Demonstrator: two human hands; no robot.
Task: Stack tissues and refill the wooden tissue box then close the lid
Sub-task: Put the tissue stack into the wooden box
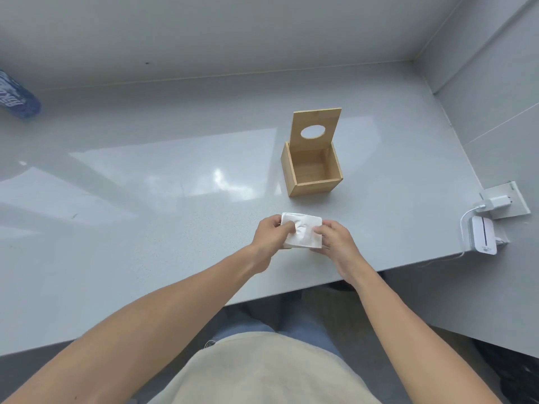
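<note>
While both hands grip tissues (303, 231), wooden tissue box (313, 176) open, seemingly empty.

Grey glossy countertop (145, 185) wide open to my left, nothing between my hands and the far wall there. Square light wooden tissue box (311, 173) sits just ahead, interior empty, its hinged lid with oval hole (316, 126) upright at the back, blocking reach from behind. White charger and cable (482, 228) crowd the right edge. Blue plastic bottle (17, 97) far left, well apart.
</note>
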